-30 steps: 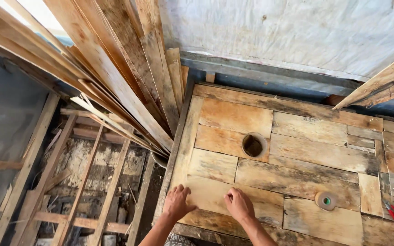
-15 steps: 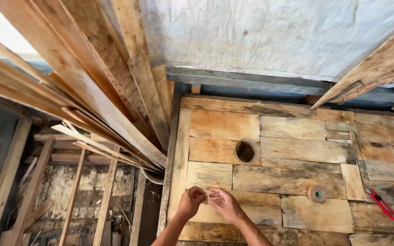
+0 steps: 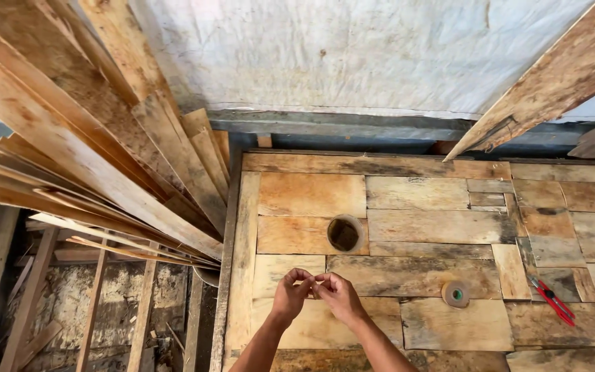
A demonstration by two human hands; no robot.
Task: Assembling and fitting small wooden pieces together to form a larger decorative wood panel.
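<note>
Both hands meet above the front edge of the patchwork plank platform (image 3: 421, 227) — the left hand (image 3: 290, 293) and right hand (image 3: 339, 295) pinch fingertips together on something too small to make out. The round hole (image 3: 343, 234) is already cut; tape roll (image 3: 455, 293) and red pliers (image 3: 552, 300) lie untouched toward the right edge.

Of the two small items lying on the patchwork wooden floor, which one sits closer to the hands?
The round tape roll, lying flat just beside the right hand. The red-handled pliers lie farther out, toward the frame's right edge.
</note>
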